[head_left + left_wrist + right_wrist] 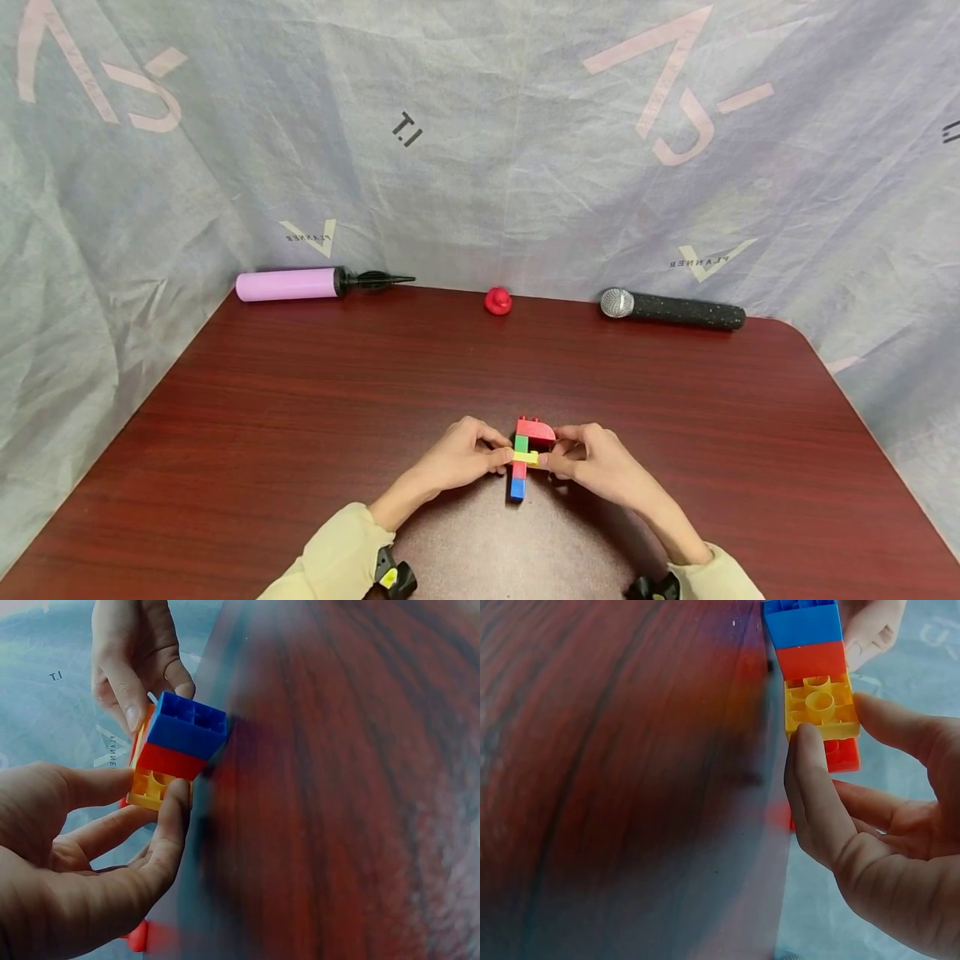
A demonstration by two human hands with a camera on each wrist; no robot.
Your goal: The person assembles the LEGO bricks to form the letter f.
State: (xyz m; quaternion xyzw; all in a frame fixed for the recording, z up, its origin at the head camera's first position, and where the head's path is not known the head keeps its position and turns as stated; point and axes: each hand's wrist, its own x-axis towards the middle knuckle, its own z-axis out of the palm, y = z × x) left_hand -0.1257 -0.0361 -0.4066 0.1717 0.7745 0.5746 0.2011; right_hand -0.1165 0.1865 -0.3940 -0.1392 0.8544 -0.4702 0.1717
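Observation:
Both hands hold one joined stack of toy building blocks [519, 470] near the front middle of the table. From far to near it has a red curved block [537, 431], a green block [521, 443], a yellow block [527, 457], a red block and a blue block [517, 489]. My left hand [467, 452] pinches the yellow block's left end between thumb and fingers. On the other side, my right hand [600, 462] pinches its right end. In the right wrist view the hollow underside of the yellow block [820, 705] shows, with the blue block [806, 628] beyond it.
Along the far edge of the dark red wooden table [360, 367] lie a purple hand pump [288, 285], a red rubber duck [498, 301] and a black microphone [675, 310]. A grey printed cloth [480, 183] hangs behind the table.

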